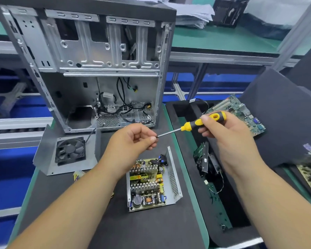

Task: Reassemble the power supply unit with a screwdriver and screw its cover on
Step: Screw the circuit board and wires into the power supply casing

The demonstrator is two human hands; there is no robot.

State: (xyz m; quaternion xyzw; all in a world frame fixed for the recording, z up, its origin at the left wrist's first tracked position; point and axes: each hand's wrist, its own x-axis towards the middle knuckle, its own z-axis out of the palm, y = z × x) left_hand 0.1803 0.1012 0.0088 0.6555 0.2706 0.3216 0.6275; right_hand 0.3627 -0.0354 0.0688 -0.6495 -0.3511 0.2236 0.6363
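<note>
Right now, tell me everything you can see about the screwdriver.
The screwdriver has a chunky yellow and black handle and a thin bare metal shaft. It is held in the air above the open power supply unit, lying nearly level, handle up to the right, tip down to the left. The right hand grips the handle; the left hand pinches the tip end between thumb and fingers, hiding the tip. It touches nothing else.

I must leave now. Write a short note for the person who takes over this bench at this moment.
Right hand grips the screwdriver by its handle. Left hand pinches at the tip of its shaft; whether a screw is there cannot be seen.
The power supply base lies open on the mat, circuit board exposed. Its cover with the fan lies apart, to the left, before the computer case.
Done: board sits in the base.
Left: put the cover on and screw it down.
</note>
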